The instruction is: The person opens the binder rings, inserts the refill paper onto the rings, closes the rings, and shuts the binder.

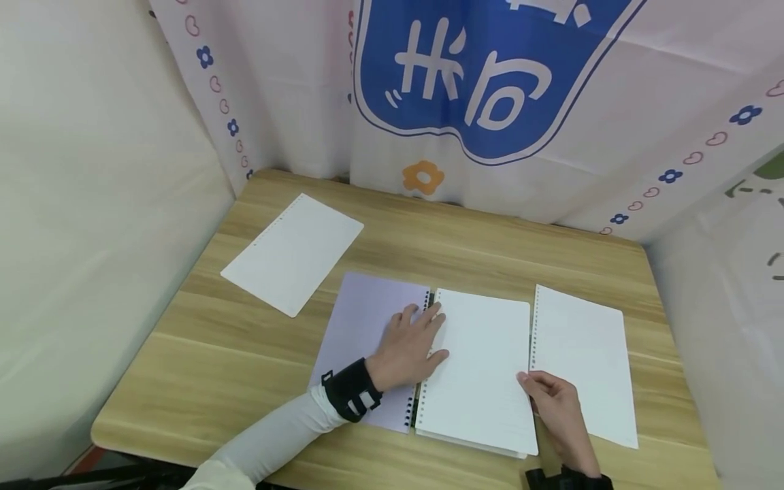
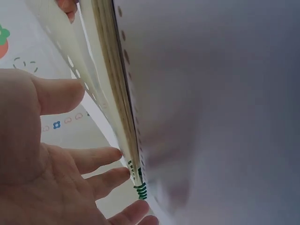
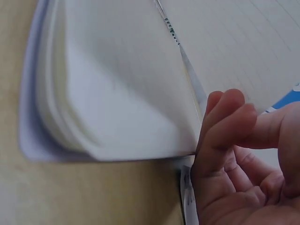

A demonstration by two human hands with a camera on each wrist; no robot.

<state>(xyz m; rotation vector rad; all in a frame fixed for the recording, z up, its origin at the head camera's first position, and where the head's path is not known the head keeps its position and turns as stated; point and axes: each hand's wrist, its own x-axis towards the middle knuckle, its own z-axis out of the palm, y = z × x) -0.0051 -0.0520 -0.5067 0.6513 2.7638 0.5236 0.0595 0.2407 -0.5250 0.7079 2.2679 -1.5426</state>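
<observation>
An open loose-leaf notebook with a pale purple cover (image 1: 364, 320) lies on the table, its binding rings running down the middle. White punched sheets (image 1: 474, 381) make up its right half. My left hand (image 1: 407, 347) is spread across the binding, fingertips near the rings at the top and thumb over the page. In the left wrist view the fingers (image 2: 105, 183) reach toward the punched page edges and a green coil. My right hand (image 1: 557, 401) pinches a notebook sheet at its right edge between thumb and fingers; the right wrist view shows this lined sheet (image 3: 234, 51) raised above the pages beneath.
One loose punched sheet (image 1: 591, 367) lies right of the notebook, close beside my right hand. Another loose sheet (image 1: 294, 255) lies at the back left of the wooden table (image 1: 202, 381). Printed cloth (image 1: 306, 129) hangs along the table's far edge.
</observation>
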